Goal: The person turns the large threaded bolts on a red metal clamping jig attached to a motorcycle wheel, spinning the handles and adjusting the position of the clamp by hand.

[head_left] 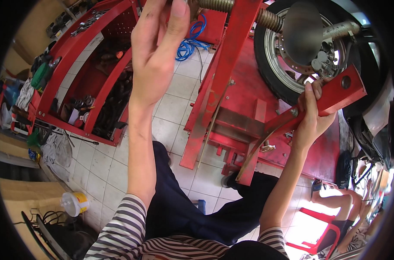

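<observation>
My left hand [156,56] is raised at the top edge beside the left end of a threaded steel rod [216,4]. Its fingers look curled, but the frame's edge cuts them off and hides what they hold. My right hand [314,110] is wrapped round a red metal arm [342,89] with a hole near its end. This arm slants down-left to a bolted joint. Left of it stands a long red metal bar [223,69], and the rod shows on both sides of that bar. Just behind my right hand is a wheel [266,52] with a black tyre; a blurred oval covers part of it.
The red platform [244,86] lies below the frame parts. A red tool cart [104,73] with tools stands left, near a coiled blue hose [188,45]. A white-and-yellow bucket [74,203] sits on the tiled floor. At lower right are a person's leg [335,203] and a red chair [314,247].
</observation>
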`<state>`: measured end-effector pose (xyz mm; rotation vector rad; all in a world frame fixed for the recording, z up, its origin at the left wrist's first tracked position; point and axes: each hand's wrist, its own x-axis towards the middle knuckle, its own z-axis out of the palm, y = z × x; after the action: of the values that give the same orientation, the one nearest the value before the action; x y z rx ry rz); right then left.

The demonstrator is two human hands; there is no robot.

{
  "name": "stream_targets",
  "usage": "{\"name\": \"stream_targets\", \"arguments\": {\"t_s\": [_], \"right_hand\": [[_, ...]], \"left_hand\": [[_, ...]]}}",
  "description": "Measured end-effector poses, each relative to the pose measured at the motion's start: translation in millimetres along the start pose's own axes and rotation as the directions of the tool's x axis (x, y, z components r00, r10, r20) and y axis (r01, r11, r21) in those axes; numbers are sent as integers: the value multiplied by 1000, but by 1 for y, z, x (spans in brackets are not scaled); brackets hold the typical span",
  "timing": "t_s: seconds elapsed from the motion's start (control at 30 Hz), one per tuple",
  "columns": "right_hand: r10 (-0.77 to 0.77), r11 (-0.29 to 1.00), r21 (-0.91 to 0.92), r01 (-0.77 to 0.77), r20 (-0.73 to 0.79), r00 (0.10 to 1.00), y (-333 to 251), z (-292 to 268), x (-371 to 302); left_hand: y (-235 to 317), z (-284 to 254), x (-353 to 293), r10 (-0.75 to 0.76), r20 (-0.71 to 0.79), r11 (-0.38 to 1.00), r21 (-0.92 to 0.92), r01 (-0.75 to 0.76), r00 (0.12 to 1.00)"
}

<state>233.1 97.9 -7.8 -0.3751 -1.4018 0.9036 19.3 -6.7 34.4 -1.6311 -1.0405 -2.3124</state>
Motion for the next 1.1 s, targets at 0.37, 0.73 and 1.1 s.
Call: {"name": "stream_targets", "arguments": {"t_s": [0.37,0.73,1.1], "right_hand": [[2,1000,-9,-2,0,1000,-2,2,-1],[-26,999,-43,25,-36,999,2,-4,0],[-67,997,-24,67,-5,998,6,-7,0]], "left_hand": [[-12,-18,-5,-69,55,992,106,63,996],[0,-16,-8,-199,235,979,89,183,951],[0,-25,30,52,323,994,75,-80,945]]}}
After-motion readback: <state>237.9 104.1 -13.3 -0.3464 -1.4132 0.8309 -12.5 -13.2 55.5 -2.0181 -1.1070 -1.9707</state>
